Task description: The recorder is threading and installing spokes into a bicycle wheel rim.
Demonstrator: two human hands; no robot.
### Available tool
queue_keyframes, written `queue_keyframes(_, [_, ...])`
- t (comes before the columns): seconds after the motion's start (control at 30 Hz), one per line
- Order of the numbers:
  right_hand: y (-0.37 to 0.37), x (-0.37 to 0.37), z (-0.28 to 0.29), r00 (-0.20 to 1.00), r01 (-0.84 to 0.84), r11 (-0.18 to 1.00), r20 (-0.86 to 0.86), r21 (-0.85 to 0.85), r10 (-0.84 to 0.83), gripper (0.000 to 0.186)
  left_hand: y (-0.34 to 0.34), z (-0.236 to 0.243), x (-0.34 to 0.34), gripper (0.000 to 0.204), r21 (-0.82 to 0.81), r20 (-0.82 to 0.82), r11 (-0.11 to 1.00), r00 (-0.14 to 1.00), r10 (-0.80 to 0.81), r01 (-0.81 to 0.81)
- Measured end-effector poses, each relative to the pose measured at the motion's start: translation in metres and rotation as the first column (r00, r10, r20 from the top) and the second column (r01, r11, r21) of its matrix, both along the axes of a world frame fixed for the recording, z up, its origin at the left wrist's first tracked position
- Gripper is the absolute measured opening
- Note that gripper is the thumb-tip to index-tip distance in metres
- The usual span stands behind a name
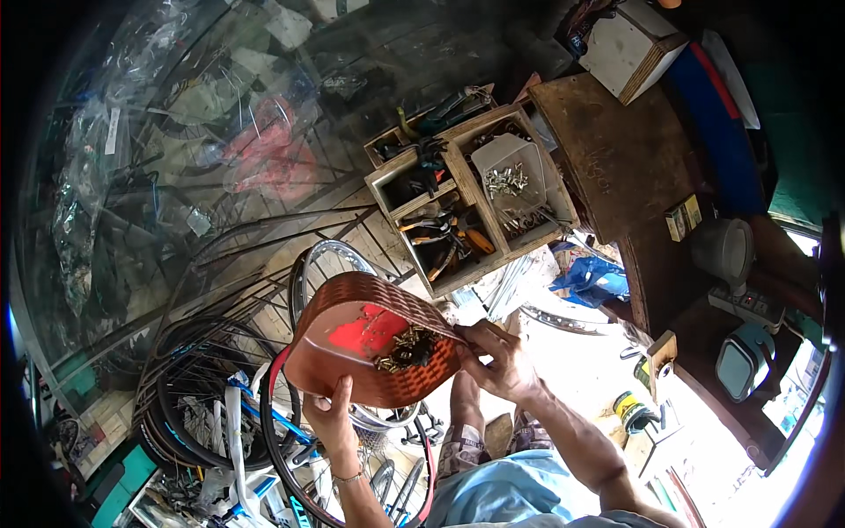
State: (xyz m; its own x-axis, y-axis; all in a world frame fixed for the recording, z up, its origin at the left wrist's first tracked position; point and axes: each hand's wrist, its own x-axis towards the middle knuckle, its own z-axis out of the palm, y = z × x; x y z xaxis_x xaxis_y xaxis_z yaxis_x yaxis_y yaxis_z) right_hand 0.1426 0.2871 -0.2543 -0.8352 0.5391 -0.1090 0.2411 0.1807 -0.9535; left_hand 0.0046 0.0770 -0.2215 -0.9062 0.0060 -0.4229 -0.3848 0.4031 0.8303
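Observation:
Both my hands hold up a reddish-brown basket (319,314) with a woven-look wall, tilted toward its right end. Small brass-coloured metal pieces (410,346) and some dark bits lie heaped in that end, and a few more are scattered over the bright red patch of its bottom. My left hand (331,424) grips the near left side, its thumb up against the wall and the other fingers mostly hidden. At the right end, my right hand (495,359) pinches the rim. Behind the basket stands a spoked bicycle wheel (339,253), partly covered.
A divided wooden box (458,163) beyond the basket holds pliers and other tools, plus a pale plastic tub (495,158) of small metal pieces. Tyres (180,409) lie at left, beside a glass case (132,264). At right are a brown wooden bench (607,141) and a tin (632,412).

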Motion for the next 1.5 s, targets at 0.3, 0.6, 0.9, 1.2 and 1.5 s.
queue_keyframes(0.3, [0.054, -0.011, -0.058, 0.947, -0.240, 0.966, -0.195, 0.096, 0.254, 0.016, 0.023, -0.021, -0.019, 0.023, 0.004, 0.041, 1.000, 0.999, -0.032, 0.031])
queue_keyframes(0.6, [0.198, -0.008, -0.201, 0.851, 0.193, 0.799, 0.308, 0.569, -0.425, 0.034, 0.007, -0.048, -0.019, 0.025, 0.065, 0.050, 0.992, 0.992, -0.114, 0.110])
queue_keyframes(0.9, [0.212, 0.008, -0.193, 0.894, 0.294, 0.780, 0.129, 0.553, -0.429, 0.018, 0.013, -0.065, -0.028, 0.015, 0.124, 0.093, 0.981, 0.982, -0.162, 0.150])
queue_keyframes(1.2, [0.170, 0.018, -0.141, 0.888, 0.240, 0.757, 0.179, 0.608, -0.425, 0.016, 0.011, -0.071, -0.028, 0.012, 0.100, 0.161, 0.988, 0.978, -0.131, 0.116])
queue_keyframes(1.5, [0.126, 0.028, -0.087, 0.860, 0.286, 0.769, 0.202, 0.571, -0.469, 0.012, 0.022, -0.070, -0.024, 0.011, 0.051, 0.169, 0.995, 0.981, -0.096, 0.088])
